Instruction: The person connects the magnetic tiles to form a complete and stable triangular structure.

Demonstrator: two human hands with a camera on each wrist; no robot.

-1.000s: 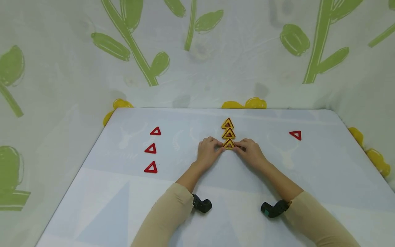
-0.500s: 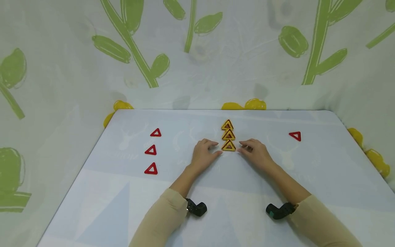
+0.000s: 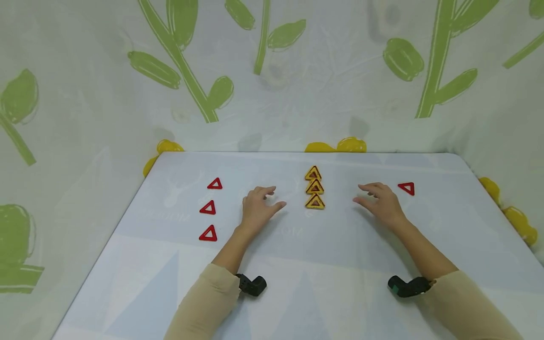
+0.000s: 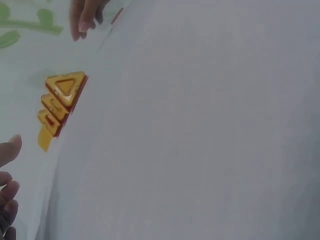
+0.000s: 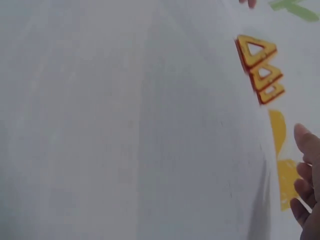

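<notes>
The left hand (image 3: 258, 206) and right hand (image 3: 383, 203) have drawn apart from the yellow triangles (image 3: 315, 192); I see both empty, grip wide. Faint tabletop lettering (image 3: 291, 231) I can't read.

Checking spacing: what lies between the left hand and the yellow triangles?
Nothing but bare tabletop lies between the left hand and the yellow triangles; the head view shows it.

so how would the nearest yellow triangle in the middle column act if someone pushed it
The yellow triangle probably stays stiff, as its edges look straight and unbent. It likely won't roll, since it lies flat. A red layer shows beneath it, so the two might slide apart; whether they are joined, I can't tell.
</notes>
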